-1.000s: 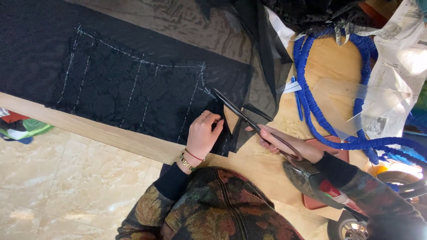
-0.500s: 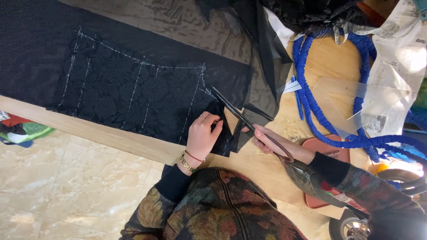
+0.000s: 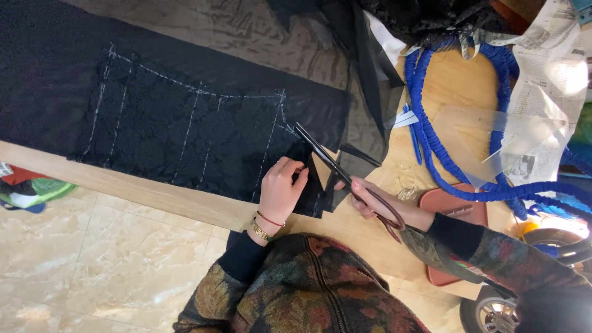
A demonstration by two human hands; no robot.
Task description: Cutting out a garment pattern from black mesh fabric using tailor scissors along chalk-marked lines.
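Fingers (image 3: 285, 174) of the left hand (image 3: 280, 194) are pressing flat on the black fabric (image 3: 185, 123), slightly curled and close together, just beside the cut line. The right hand (image 3: 370, 200) is closing its fingers through the handles of the scissors (image 3: 342, 176), gripping them firmly; the blades are standing a little apart and are pointing up toward the chalk lines (image 3: 197, 129) drawn on the fabric.

The fabric is lying across the wooden table (image 3: 154, 191), with its near edge close to the table's front edge. The blade tips are reaching the right corner of the chalk outline, so I judge the cutting is only at its beginning: a short cut is open on the right end of the fabric, near the scissors, and the long chalk lines to the left of the scissors are looking uncut. Almost the whole outline is remaining to be cut.

To the right of the scissors, a blue coiled hose (image 3: 444, 154) and a clear plastic ruler (image 3: 493, 139) are lying on the table.
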